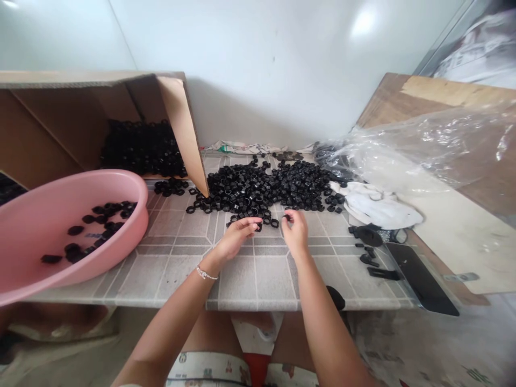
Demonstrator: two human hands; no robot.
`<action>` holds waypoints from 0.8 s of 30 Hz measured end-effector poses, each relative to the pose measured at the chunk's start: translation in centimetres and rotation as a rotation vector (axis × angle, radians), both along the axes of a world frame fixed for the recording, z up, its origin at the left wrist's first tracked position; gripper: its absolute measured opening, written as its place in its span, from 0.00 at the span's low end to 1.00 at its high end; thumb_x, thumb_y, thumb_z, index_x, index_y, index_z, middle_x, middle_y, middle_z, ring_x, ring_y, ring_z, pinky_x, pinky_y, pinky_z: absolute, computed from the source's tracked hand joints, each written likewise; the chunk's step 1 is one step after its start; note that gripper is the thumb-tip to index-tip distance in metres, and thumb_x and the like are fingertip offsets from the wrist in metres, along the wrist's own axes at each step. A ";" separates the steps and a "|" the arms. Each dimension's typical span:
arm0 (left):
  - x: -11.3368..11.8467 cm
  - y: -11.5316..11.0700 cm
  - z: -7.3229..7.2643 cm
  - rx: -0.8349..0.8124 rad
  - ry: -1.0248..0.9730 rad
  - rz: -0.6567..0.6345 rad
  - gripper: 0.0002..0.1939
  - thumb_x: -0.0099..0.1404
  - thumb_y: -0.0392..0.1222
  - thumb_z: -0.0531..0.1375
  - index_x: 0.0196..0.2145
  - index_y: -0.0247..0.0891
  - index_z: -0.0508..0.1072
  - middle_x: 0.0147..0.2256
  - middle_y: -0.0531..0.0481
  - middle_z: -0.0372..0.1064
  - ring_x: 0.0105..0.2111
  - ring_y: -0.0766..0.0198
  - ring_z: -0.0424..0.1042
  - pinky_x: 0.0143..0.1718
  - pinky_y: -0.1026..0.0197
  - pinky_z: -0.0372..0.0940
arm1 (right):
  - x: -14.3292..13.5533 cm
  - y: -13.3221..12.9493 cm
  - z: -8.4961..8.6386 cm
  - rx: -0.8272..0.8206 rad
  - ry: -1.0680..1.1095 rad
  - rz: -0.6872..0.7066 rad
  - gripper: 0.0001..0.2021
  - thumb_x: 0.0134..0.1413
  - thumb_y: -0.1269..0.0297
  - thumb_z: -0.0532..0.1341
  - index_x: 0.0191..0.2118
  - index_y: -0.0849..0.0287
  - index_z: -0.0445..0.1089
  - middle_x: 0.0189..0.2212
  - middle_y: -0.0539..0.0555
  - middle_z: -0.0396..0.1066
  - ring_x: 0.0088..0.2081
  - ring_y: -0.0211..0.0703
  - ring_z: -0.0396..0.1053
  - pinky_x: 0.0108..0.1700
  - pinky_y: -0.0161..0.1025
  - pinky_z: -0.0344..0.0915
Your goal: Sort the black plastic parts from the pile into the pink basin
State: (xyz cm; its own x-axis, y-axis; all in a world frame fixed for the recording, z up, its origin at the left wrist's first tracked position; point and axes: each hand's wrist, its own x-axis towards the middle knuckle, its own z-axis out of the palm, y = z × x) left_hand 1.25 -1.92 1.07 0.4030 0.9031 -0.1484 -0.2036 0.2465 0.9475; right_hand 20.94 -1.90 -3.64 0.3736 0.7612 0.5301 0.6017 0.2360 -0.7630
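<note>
A large heap of small black plastic rings (pixel 242 185) lies on the checked tablecloth (pixel 197 269). At its near edge is my left hand (pixel 237 236), closed, with a black ring (pixel 258 227) pinched between thumb and fingertips. My right hand (pixel 295 231) is closed too, its fingers around another black ring (pixel 287 217). The hands are a short way apart, and a few loose rings lie between and just beyond them.
On the left stand a pink basin (pixel 139 215) with black pieces inside and a tipped cardboard box (pixel 189 123) of black rings. At right are a white cloth (pixel 379 207), clear plastic (pixel 423 145), a dark phone-like slab (pixel 421 277) and small black parts (pixel 368 258).
</note>
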 end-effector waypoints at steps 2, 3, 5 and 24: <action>0.0 0.1 0.0 -0.047 -0.065 -0.006 0.16 0.54 0.42 0.67 0.42 0.38 0.78 0.38 0.47 0.74 0.38 0.66 0.70 0.45 0.60 0.62 | -1.2 -0.3 0.5 -0.040 0.126 0.229 0.10 0.52 0.63 0.57 0.39 0.57 0.70 0.38 0.57 0.70 0.39 0.45 0.69 0.44 0.45 0.67; 0.0 0.1 0.0 -0.067 -0.100 -0.010 0.16 0.54 0.42 0.67 0.42 0.37 0.78 0.39 0.46 0.74 0.38 0.66 0.70 0.46 0.59 0.63 | -1.8 -0.4 0.8 -0.066 0.191 0.325 0.10 0.52 0.61 0.58 0.39 0.57 0.71 0.39 0.56 0.71 0.40 0.45 0.70 0.44 0.44 0.68; 0.1 0.2 -0.1 -0.089 -0.153 -0.010 0.14 0.55 0.40 0.67 0.40 0.37 0.78 0.40 0.46 0.74 0.39 0.65 0.71 0.50 0.56 0.63 | -2.8 -0.6 1.0 -0.104 0.316 0.442 0.10 0.50 0.60 0.60 0.39 0.56 0.71 0.40 0.56 0.71 0.42 0.45 0.71 0.47 0.45 0.68; 0.2 0.4 -0.5 0.180 0.102 0.155 0.17 0.51 0.40 0.68 0.40 0.34 0.76 0.40 0.45 0.73 0.42 0.60 0.70 0.52 0.54 0.60 | -4.6 -1.2 1.0 -0.128 0.427 0.522 0.10 0.48 0.60 0.63 0.38 0.56 0.68 0.36 0.54 0.72 0.38 0.43 0.72 0.46 0.45 0.68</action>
